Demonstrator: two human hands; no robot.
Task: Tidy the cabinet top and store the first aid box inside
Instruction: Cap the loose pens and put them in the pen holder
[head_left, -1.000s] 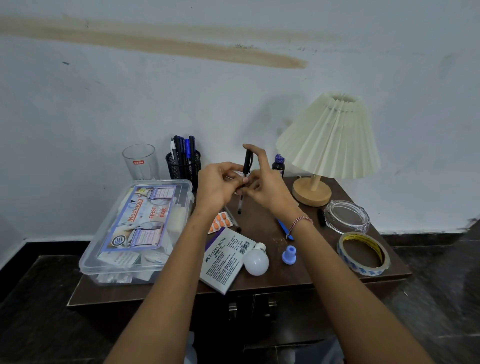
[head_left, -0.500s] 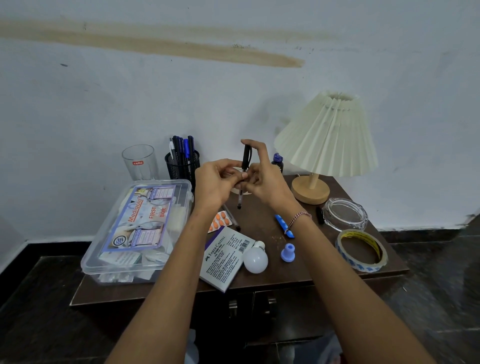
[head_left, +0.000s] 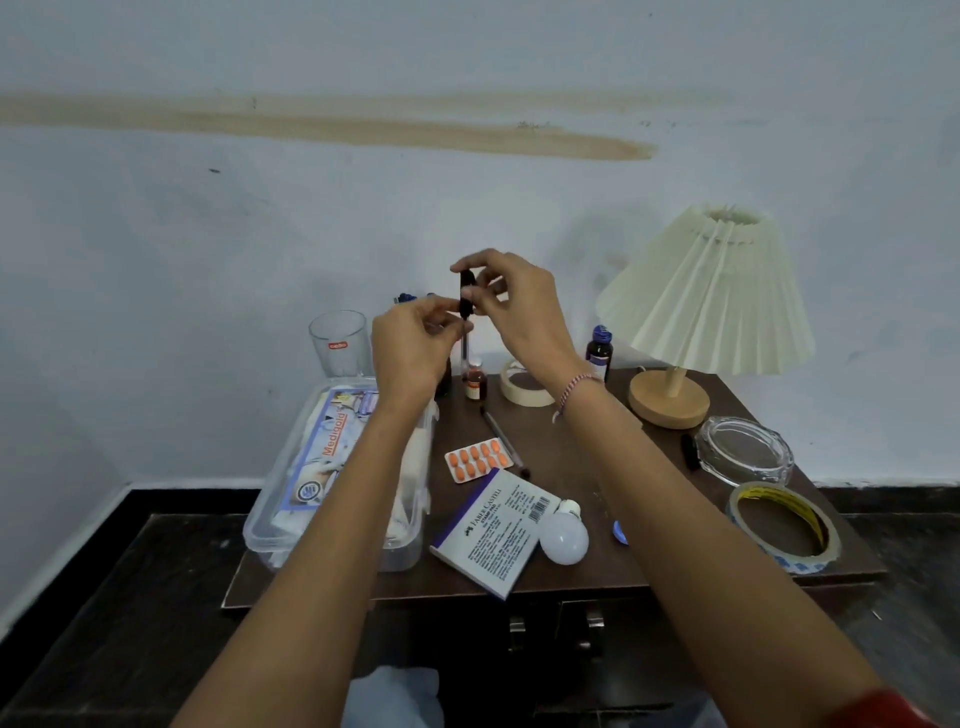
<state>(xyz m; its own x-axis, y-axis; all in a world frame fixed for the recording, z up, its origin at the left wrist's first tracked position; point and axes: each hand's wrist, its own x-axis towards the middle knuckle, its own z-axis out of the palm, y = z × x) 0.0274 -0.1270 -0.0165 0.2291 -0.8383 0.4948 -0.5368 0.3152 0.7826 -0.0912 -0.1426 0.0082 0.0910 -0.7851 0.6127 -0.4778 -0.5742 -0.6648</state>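
Left hand (head_left: 410, 353) fingers pinch the pen (head_left: 464, 345) barrel; right hand (head_left: 519, 306) fingers pinch its black cap, both above the far right corner of the first aid box (head_left: 254, 530). Box sits on bench (head_left: 550, 467), not yet stored. Risk: cap goes on skewed, pen slips and drops onto the small bottle (head_left: 474, 382) just right of the box.

The cabinet top (head_left: 558, 457) holds first aid box (head_left: 322, 467), lamp (head_left: 706, 301), bulb (head_left: 563, 538), tape (head_left: 795, 561).
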